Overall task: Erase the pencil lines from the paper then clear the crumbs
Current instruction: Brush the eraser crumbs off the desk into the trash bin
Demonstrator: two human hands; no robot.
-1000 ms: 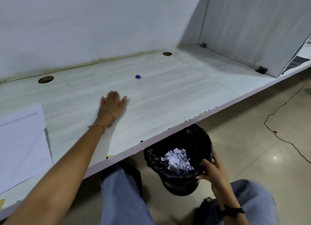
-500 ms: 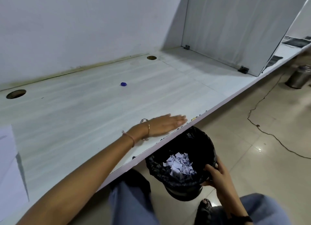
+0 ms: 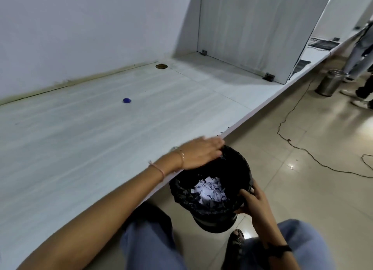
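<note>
Left hand [image 3: 201,152] flat on the front edge of the desk [image 3: 80,148], fingers straight, fingertips over the rim of the black-lined bin [image 3: 239,169] below. Right hand [image 3: 252,201] curled round the bin's rim, gripping it (torn paper scraps [image 3: 210,193] inside). Dark crumbs [image 3: 222,133] along the front edge, just past the left fingertips. Small blue cap [image 3: 127,100] nearer the back edge.
</note>
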